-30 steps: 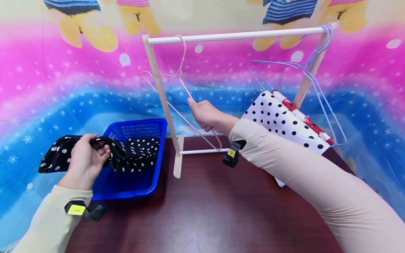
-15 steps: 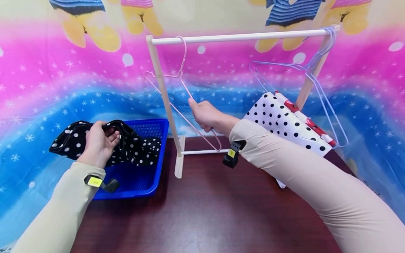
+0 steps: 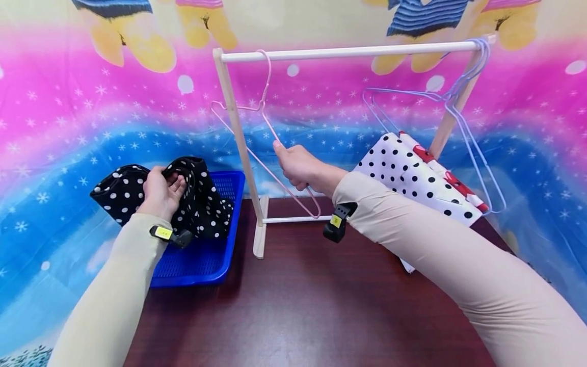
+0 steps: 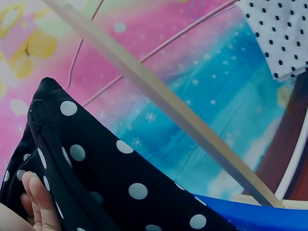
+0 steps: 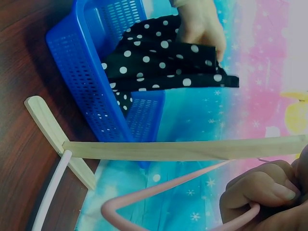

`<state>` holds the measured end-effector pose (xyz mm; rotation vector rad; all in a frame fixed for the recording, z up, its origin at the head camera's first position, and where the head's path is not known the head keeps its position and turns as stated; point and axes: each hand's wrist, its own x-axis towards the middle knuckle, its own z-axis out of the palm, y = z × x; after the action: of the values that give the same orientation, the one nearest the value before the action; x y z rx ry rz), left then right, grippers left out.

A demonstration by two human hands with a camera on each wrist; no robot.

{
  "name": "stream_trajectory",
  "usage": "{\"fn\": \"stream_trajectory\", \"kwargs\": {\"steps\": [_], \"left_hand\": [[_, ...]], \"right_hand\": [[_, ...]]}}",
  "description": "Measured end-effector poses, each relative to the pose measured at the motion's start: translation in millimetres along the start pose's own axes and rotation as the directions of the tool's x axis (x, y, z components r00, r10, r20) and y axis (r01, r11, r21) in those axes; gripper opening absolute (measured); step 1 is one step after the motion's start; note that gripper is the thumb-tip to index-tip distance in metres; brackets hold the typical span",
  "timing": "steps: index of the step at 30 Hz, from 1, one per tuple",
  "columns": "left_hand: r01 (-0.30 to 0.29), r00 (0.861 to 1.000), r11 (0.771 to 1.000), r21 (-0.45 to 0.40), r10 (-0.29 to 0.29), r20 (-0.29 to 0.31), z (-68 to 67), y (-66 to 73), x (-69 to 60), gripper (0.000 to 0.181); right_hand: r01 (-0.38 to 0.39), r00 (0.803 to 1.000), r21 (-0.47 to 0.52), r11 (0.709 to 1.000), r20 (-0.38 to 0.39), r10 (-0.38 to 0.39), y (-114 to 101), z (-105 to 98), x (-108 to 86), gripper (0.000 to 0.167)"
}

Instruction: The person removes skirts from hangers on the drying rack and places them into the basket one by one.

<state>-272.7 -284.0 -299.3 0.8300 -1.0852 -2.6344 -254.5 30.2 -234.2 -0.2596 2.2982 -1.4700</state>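
In the head view my left hand holds up a black cloth with white dots, its fingers bunched into a fold. The lower part of this cloth hangs into the blue basket. My right hand grips one side of a pink wire hanger, whose hook sits over the left end of the rack's top bar. The right wrist view shows curled fingers around the pink wire. Part of the left hand is hidden by cloth in the left wrist view.
The wooden rack's left post stands between the basket and my right hand. At the right end hang lavender hangers carrying a white black-dotted cloth and a red-and-white cloth. Beneath lies a dark brown table.
My left hand has moved right and upward, lifting the black dotted cloth higher over the basket. The right hand stays on the pink hanger.
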Motion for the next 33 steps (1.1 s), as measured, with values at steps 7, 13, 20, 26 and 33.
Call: {"fn": "stream_trajectory", "kwargs": {"steps": [7,13,20,26,33], "left_hand": [[0.020,1.000,1.000,0.016,-0.020,-0.021,4.6,-10.1,24.5,0.015],[0.080,0.997,0.985,0.154,-0.076,-0.029,3.6,-19.6,37.3,0.016],[0.138,0.989,0.951,0.278,-0.119,-0.083,1.3,-30.7,46.5,0.020],[0.127,0.988,0.945,0.303,-0.093,-0.124,1.6,-39.0,56.6,0.023],[0.123,0.987,0.942,0.312,-0.083,-0.139,-0.4,-44.2,61.4,0.037]], "right_hand": [[0.000,1.000,-0.003,1.000,0.009,0.000,1,0,-0.3,0.058],[0.001,1.000,-0.014,1.000,0.005,-0.001,1,-2,-1.1,0.058],[0.005,1.000,-0.005,1.000,0.015,-0.005,1,-2,-2.0,0.058],[-0.001,1.000,-0.002,1.000,0.011,0.001,0,-2,-1.5,0.058],[0.001,1.000,0.024,1.000,0.026,-0.001,-2,1,-1.8,0.058]]}}
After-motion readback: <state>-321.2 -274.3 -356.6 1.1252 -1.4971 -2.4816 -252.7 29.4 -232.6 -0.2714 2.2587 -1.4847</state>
